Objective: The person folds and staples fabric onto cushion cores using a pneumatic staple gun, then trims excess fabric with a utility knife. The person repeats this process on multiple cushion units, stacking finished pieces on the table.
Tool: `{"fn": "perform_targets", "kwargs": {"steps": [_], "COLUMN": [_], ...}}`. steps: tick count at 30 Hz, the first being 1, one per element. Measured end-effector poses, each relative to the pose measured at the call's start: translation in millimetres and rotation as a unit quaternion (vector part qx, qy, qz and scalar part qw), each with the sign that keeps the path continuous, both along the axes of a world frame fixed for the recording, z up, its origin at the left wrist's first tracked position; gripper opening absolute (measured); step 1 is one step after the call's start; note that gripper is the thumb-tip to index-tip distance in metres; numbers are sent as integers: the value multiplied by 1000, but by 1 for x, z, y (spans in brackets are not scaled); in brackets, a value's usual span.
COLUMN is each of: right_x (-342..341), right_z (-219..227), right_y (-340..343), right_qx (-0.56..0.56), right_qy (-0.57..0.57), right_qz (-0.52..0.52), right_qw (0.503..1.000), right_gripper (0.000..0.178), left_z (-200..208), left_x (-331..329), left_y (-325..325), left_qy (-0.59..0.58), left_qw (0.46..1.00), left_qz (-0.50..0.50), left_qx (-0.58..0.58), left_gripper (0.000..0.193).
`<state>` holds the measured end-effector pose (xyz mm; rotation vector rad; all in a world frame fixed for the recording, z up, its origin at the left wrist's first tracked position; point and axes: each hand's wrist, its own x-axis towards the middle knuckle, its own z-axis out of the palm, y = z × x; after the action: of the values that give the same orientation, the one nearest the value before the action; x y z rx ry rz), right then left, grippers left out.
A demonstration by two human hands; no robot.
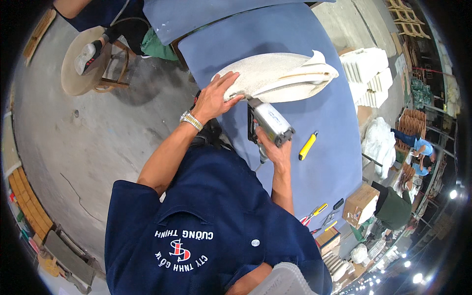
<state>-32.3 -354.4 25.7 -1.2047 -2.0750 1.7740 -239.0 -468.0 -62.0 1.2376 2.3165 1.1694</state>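
A long pad covered in pale, off-white fabric point(263, 69) rests on the blue-topped table, with loose fabric folded at its right end. My left hand point(219, 96) lies over the pad's left end, fingers stretched out on its surface and thumb by the near edge. In my right hand point(275, 150) is a staple gun point(272, 123) with a silver body and dark magazine. Its nose meets the pad's near edge just right of my left thumb. My fingers wrap its handle, partly hidden under the body. A yellow utility knife point(308, 145) lies right of my right hand.
The blue tabletop point(324, 162) extends around the pad. Pliers and other hand tools point(319, 214) lie near its lower right edge, beside a cardboard box point(360, 204). Stacked white pads point(366, 73) stand beyond. A round stool point(81, 59) and another person's foot are at upper left.
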Motion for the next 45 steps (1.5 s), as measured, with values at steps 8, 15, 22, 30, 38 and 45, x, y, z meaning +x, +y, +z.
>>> {"fn": "perform_targets", "kwargs": {"steps": [8,15,22,30,38,45], "right_x": [-33,-30,-34,-42,-53,-76], "right_z": [-9,-13,-15,-13,-17,-20], "right_y": [-4,-2,3,13,5,2], "right_qx": [56,23,49,78,123,167], "right_qy": [38,36,48,34,78,114], "right_qz": [33,43,86,127,112,96], "right_qw": [997,998,994,988,983,975], "right_gripper": [27,57,60,60,62,59], "left_z": [-12,-10,-8,5,3,22], "left_x": [-2,-3,-6,-3,-11,-39], "left_y": [0,0,1,0,1,-5], "left_qy": [7,11,-7,-46,-64,-44], "left_qw": [998,999,999,998,997,996], "left_qz": [-19,-27,-33,-33,-48,-72], "left_qx": [58,43,36,-8,16,4], "left_gripper": [78,84,84,89,89,79]}}
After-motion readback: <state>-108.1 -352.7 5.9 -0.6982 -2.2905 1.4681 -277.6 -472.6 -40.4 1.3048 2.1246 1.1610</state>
